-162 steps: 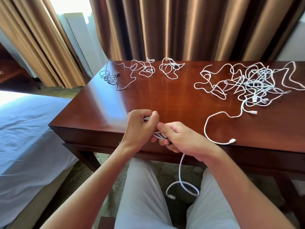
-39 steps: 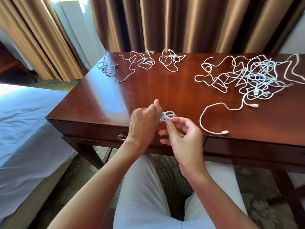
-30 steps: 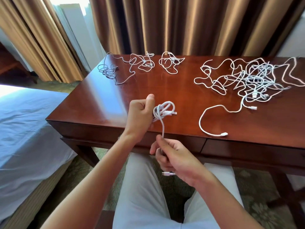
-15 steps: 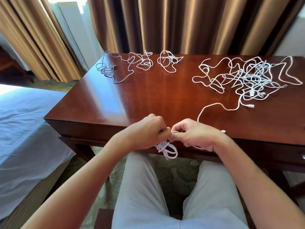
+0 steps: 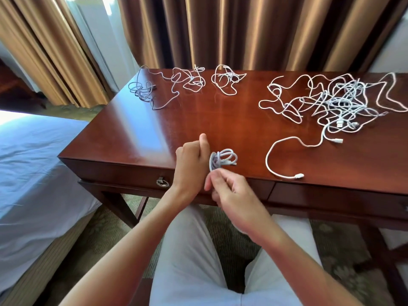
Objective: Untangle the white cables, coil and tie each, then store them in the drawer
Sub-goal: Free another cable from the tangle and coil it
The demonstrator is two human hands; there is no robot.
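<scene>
hands: left point(image 5: 191, 162) grips coiled cable point(image 5: 223, 159) | right point(image 5: 229, 192) pinches it

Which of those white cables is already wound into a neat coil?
The small white coiled cable gripped by the left hand; the others lie loose on the wooden desk.

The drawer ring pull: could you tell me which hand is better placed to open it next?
Probably the left hand: it is nearest the ring pull. But it holds the coiled cable, which the right hand would take first.
</scene>
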